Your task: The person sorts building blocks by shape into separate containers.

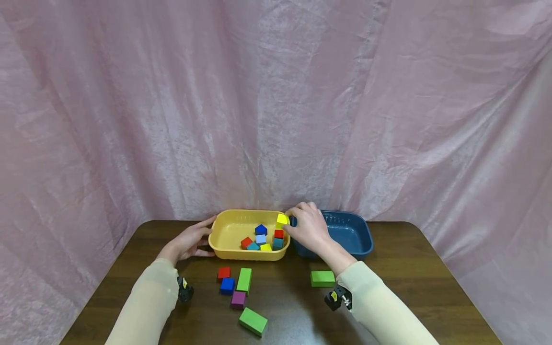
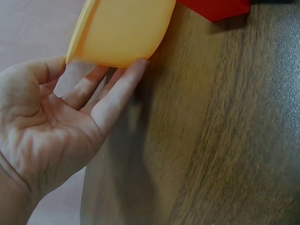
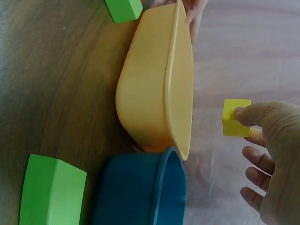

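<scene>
Can see a pale pink, velvety curtain hanging in folds beyond the left hand and the right hand, with a whitish sheen. Can also see a brown wood-grained table beneath both, rounded at its far corners and shiny nearer than the right hand.

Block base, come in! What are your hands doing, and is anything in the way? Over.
Right hand pinching yellow block, held above rim of yellow tray. Left hand touching tray's left end. Nothing visibly blocking the block. Over.
</scene>
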Action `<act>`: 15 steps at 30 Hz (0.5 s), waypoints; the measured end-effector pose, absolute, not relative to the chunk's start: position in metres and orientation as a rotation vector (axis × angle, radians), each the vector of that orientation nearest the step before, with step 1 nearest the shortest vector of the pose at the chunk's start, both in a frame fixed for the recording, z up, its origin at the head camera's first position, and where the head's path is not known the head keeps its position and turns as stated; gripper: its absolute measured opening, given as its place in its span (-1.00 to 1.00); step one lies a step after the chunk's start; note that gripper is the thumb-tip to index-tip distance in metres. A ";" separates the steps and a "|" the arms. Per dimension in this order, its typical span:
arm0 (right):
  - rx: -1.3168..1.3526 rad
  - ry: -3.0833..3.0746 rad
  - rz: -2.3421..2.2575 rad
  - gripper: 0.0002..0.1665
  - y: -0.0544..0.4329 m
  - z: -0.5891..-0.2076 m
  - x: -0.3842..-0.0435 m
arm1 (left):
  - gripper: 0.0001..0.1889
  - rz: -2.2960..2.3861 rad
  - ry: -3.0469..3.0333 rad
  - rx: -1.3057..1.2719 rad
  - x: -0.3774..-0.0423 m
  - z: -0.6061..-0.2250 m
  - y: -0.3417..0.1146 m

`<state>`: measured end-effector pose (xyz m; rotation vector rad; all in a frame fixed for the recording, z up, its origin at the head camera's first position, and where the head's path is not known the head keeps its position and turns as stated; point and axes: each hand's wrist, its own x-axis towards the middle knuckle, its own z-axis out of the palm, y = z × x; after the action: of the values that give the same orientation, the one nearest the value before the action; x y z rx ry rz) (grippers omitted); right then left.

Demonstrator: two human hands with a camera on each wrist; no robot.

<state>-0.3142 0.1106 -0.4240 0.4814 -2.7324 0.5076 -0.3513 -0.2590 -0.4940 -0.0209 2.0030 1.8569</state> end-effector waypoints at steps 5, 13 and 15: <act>0.478 -2.751 0.495 -0.59 0.109 -0.426 -0.319 | -0.31 1.861 2.006 -0.030 -0.350 -0.494 -0.255; 0.463 -2.758 0.465 -0.58 0.103 -0.433 -0.328 | -0.31 1.854 2.008 -0.032 -0.352 -0.494 -0.253; 0.458 -2.765 0.463 -0.57 0.101 -0.434 -0.329 | -0.31 1.850 2.009 -0.031 -0.352 -0.493 -0.253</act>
<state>-0.3291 0.1007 -0.4339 0.4577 -2.7645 0.4631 -0.3517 -0.2529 -0.4930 -0.0313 2.0092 1.8502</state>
